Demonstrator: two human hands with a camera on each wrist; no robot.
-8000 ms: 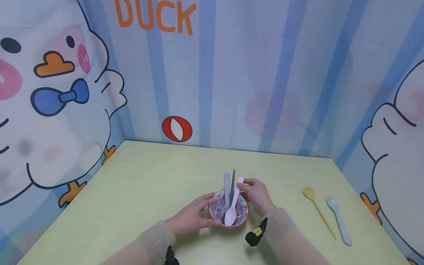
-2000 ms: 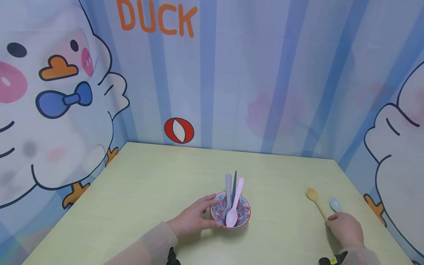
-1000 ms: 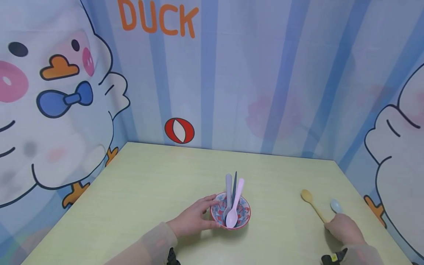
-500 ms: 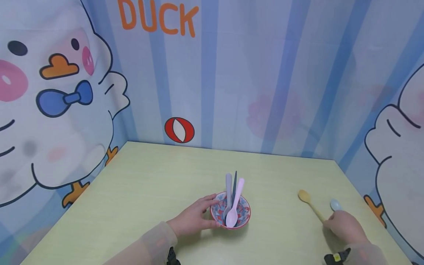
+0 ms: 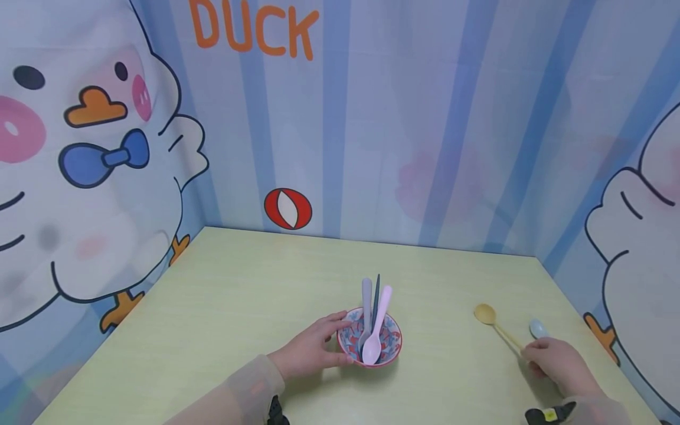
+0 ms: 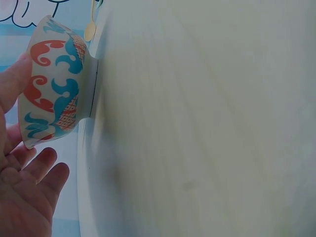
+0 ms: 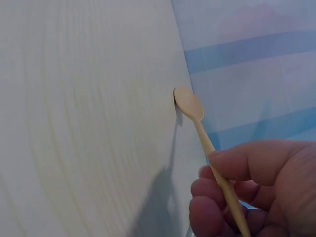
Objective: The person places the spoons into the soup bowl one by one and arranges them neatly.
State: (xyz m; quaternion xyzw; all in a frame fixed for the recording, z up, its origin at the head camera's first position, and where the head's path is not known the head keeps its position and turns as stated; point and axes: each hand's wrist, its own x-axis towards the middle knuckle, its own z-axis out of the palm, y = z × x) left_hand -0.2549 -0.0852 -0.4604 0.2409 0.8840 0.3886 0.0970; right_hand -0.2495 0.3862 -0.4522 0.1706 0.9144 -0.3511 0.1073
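Observation:
My left hand (image 5: 313,348) steadies a patterned bowl (image 5: 392,339) by its left side, thumb and fingers at the rim. The left wrist view shows the bowl's (image 6: 59,84) red and blue outer swirls, with some fingers free below it. Leaning in the bowl are a pink spoon (image 5: 372,349), a lilac-grey utensil (image 5: 366,295) and a thin dark utensil (image 5: 378,289); their lower ends partly overlap. At the right, my right hand (image 5: 563,363) pinches the handle of a wooden spoon (image 5: 485,314). In the right wrist view the spoon's head (image 7: 190,104) casts a shadow on the table.
A light blue spoon (image 5: 538,329) lies just beyond the right hand, its handle hidden behind that hand. The pale yellow table (image 5: 265,277) meets a striped, duck-printed curtain (image 5: 361,118) at its back and sides.
My right hand has let go of the pink spoon in the bowl, moved right and taken hold of the wooden spoon. That spoon's head has since swung left. My left hand stays at the bowl.

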